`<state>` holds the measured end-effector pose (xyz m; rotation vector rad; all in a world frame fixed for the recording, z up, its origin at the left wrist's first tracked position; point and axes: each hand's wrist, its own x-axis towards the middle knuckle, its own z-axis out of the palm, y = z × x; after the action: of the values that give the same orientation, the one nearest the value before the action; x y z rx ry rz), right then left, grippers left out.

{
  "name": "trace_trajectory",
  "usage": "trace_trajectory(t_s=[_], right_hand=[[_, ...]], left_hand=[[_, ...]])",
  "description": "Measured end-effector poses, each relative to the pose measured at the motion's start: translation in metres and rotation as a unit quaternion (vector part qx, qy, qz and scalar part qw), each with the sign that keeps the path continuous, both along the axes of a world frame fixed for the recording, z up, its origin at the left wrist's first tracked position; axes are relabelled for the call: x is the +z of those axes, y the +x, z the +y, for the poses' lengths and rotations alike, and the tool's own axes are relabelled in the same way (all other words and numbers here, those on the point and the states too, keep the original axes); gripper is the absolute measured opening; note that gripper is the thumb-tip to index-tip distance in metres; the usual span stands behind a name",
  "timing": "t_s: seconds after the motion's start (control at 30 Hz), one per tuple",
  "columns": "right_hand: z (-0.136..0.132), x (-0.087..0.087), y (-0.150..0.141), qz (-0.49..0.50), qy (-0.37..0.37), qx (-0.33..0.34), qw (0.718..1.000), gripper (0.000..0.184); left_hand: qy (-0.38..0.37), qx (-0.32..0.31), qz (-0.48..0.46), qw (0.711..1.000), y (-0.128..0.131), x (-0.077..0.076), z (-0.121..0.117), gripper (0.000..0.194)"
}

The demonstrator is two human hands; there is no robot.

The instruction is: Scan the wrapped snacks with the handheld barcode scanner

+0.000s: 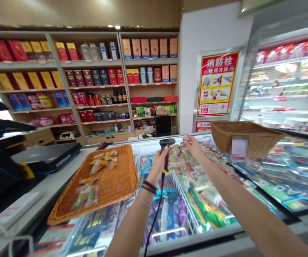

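My left hand (158, 165) is shut around the grip of a black handheld barcode scanner (166, 147), whose head points towards my right hand. A thin black cable (156, 210) runs down from the scanner. My right hand (192, 144) holds up a long bunch of small plastic-wrapped snack packets (182, 160), which hangs just right of the scanner without clearly touching it. Further left, an orange wicker tray (116, 198) tilts over the counter edge, holding several similar packets (103, 160). Neither hand touches it.
A glass-topped chest freezer (186, 214) full of packaged goods lies below my arms. A brown wicker basket (246, 137) sits at the right, with a chilled display case behind it. A laptop (46, 157) is on the left counter. Shelves of boxed goods line the back wall.
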<state>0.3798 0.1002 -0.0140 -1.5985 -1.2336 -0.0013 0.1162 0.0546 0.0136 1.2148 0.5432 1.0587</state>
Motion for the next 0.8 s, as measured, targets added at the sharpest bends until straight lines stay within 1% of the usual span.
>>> trace_trajectory(t_s=[0.1,0.2,0.27,0.33,0.37,0.4,0.47,0.53,0.6,0.63,0.7,0.77,0.8], right_hand=[[-0.015,-0.006,0.019,-0.031,-0.016,-0.091,0.995,0.037],[-0.027,-0.009,0.021,-0.097,0.002,-0.145,0.985,0.044],[-0.027,-0.005,0.013,-0.127,0.039,-0.152,0.979,0.043],[-0.016,0.004,-0.006,-0.142,0.087,-0.135,0.977,0.041],[-0.007,0.009,-0.021,-0.146,0.110,-0.116,0.976,0.041],[0.004,0.015,-0.038,-0.148,0.129,-0.090,0.976,0.041],[0.030,0.028,-0.084,-0.143,0.153,-0.023,0.978,0.041],[0.054,0.038,-0.142,-0.128,0.160,0.052,0.977,0.043],[0.072,0.043,-0.205,-0.111,0.150,0.130,0.974,0.046],[0.079,0.043,-0.237,-0.108,0.139,0.173,0.969,0.048],[0.086,0.036,-0.295,-0.114,0.097,0.244,0.958,0.054],[0.089,0.023,-0.340,-0.141,0.037,0.291,0.946,0.064],[0.089,0.014,-0.357,-0.160,0.008,0.308,0.938,0.068]], left_hand=[[-0.011,0.009,0.005,1.000,0.024,-0.013,0.001,0.066],[-0.030,0.032,-0.005,0.999,0.029,-0.022,0.004,0.064],[-0.035,0.038,-0.009,0.999,0.019,-0.022,0.008,0.065],[-0.031,0.049,-0.009,0.998,-0.003,-0.018,0.011,0.067],[-0.026,0.063,-0.012,0.998,-0.019,-0.014,0.013,0.067],[-0.021,0.080,-0.015,0.996,-0.036,-0.010,0.014,0.068],[-0.008,0.126,-0.024,0.992,-0.076,-0.003,0.014,0.069],[0.006,0.174,-0.026,0.984,-0.119,0.003,0.012,0.070],[0.020,0.235,-0.026,0.972,-0.162,0.004,0.009,0.071],[0.022,0.263,-0.022,0.964,-0.182,0.004,0.008,0.072],[0.012,0.310,-0.003,0.951,-0.218,0.000,0.008,0.071],[-0.004,0.344,0.013,0.939,-0.246,-0.008,0.010,0.070],[-0.013,0.354,0.017,0.935,-0.257,-0.013,0.011,0.070]])
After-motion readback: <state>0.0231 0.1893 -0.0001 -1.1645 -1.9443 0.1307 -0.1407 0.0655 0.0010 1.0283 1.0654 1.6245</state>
